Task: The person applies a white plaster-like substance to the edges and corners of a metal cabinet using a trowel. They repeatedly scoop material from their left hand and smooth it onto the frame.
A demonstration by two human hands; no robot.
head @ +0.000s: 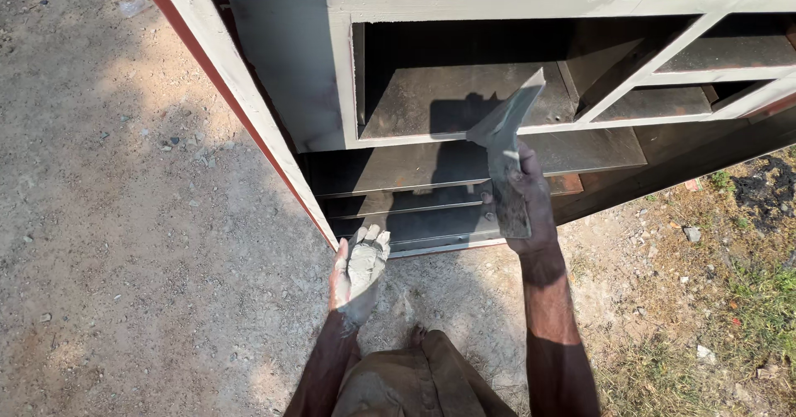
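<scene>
The right hand is closed around the grip of a scraper, a flat grey blade coated in pale filler. The blade points up and away, its wide end raised in front of the cabinet's lower shelf. The left hand is held palm up, near the body and left of the right hand, fingers loosely open. Grey putty is smeared thick over its palm and fingers; it grips nothing else. The two hands are apart, the left one lower and nearer.

The cabinet is a metal frame lying on the ground, its front bars painted pale grey, with a red edge on its left side. Dark shelves sit behind the bars. Bare dirt spreads to the left, and grass with small stones lies to the right. The person's khaki trousers show at the near edge.
</scene>
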